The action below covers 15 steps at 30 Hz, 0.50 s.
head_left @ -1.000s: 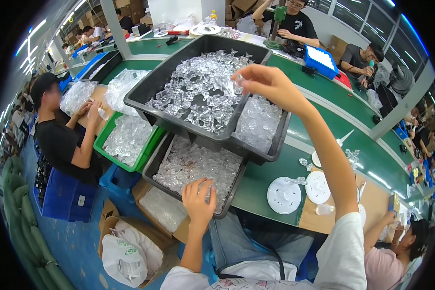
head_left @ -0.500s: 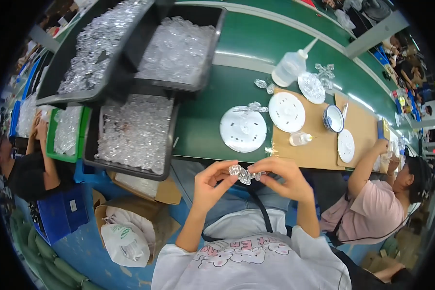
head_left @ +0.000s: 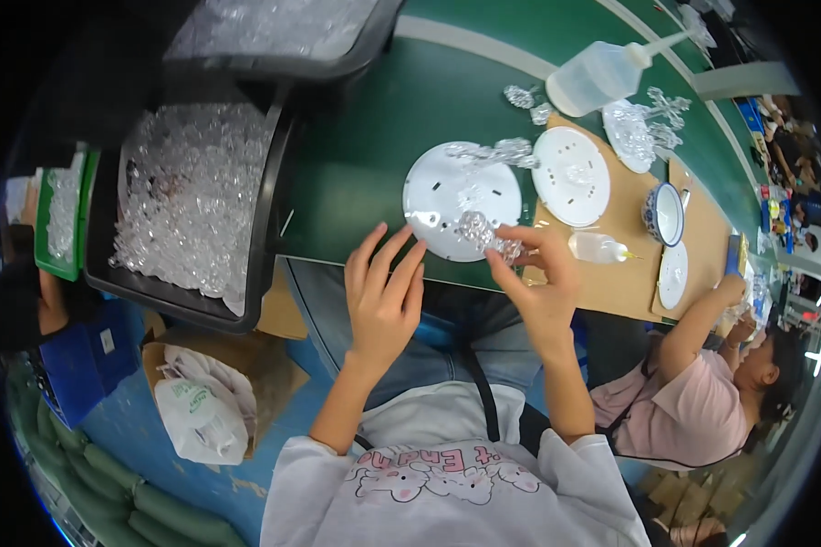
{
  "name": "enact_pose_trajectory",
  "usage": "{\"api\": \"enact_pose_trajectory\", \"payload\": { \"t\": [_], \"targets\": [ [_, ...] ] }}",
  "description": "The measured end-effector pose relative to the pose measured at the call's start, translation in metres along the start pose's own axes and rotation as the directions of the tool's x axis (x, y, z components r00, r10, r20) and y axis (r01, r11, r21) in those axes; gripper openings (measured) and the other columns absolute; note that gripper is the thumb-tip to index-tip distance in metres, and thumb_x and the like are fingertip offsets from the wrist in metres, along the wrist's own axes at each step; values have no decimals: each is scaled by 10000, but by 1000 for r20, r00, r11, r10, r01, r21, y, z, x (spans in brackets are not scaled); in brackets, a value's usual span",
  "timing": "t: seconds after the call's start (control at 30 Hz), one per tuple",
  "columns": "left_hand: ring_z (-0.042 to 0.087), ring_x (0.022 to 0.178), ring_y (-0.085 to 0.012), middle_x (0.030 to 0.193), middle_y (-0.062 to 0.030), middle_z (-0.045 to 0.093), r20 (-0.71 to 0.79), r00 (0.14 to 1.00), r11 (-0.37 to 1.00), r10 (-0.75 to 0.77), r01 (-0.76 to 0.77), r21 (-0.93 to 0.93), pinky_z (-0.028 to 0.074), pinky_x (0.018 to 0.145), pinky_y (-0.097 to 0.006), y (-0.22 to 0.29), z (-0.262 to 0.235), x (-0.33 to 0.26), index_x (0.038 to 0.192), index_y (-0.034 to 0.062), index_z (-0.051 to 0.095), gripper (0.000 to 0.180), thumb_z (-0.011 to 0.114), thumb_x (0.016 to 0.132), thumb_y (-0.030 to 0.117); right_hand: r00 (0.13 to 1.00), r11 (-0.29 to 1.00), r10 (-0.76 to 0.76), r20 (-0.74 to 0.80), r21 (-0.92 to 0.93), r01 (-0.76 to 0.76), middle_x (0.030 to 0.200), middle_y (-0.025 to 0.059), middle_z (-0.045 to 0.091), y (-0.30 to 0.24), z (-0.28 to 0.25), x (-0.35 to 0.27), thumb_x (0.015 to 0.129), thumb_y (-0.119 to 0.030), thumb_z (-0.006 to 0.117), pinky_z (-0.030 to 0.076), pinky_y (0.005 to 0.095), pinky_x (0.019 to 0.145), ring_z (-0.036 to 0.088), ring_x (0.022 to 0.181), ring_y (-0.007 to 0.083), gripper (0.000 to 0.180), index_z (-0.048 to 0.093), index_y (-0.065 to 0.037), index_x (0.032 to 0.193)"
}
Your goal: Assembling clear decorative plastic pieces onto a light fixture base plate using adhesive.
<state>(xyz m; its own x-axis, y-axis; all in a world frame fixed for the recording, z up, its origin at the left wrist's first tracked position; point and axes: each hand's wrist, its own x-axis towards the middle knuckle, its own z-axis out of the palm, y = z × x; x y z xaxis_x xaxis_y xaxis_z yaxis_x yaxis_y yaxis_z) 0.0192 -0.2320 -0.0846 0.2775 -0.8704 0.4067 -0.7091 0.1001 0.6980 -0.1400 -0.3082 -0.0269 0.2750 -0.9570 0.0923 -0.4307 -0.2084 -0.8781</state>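
Observation:
My right hand [head_left: 547, 278] pinches a clear, flower-like plastic piece [head_left: 476, 228] between thumb and fingers. The piece is over the near part of a white round disc [head_left: 422, 187] with small dark slots; whether it touches the disc, I cannot tell. My left hand [head_left: 383, 296] holds nothing, fingers spread at the table's near edge, just left of the disc. Another clear plastic piece [head_left: 511, 153] lies across the disc's far right side. Right beside that stands a second white disc [head_left: 556, 155] flat on the cardboard.
Black bins [head_left: 260, 219] of clear plastic parts stand at the left, a green bin [head_left: 82, 219] beyond. On the right are a small dropper bottle [head_left: 596, 247], a large squeeze bottle [head_left: 602, 77], a bowl [head_left: 664, 214] and cardboard [head_left: 625, 296]. A co-worker [head_left: 684, 392] sits at the right.
Both hands have moved forward from over my lap to the near disc. My left hand has let go of the clear plastic piece; my right hand keeps it. The view has shifted.

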Motion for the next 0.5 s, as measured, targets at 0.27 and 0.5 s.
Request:
{"api": "enact_pose_trajectory", "payload": {
  "t": [0.27,0.5],
  "targets": [
    [432,1239,-339,1283,-53,551,70,996,987,57,-67,146,329,998,-503,-18,9,-5,1085,99,666,341,643,748,55,999,990,24,46,-143,-17,961,34,648,6,24,11,755,20,718,523,218,677,560,814,81,251,645,-6,993],
    [428,1243,-343,1296,-44,541,24,996,991,87,-88,98,342,998,-503,-25,11,-2,1086,98,660,392,646,697,54,999,975,35,0,-220,-34,973,29,662,-1,35,14,771,11,715,518,219,683,570,845,74,235,650,-19,995]
  ]
}}
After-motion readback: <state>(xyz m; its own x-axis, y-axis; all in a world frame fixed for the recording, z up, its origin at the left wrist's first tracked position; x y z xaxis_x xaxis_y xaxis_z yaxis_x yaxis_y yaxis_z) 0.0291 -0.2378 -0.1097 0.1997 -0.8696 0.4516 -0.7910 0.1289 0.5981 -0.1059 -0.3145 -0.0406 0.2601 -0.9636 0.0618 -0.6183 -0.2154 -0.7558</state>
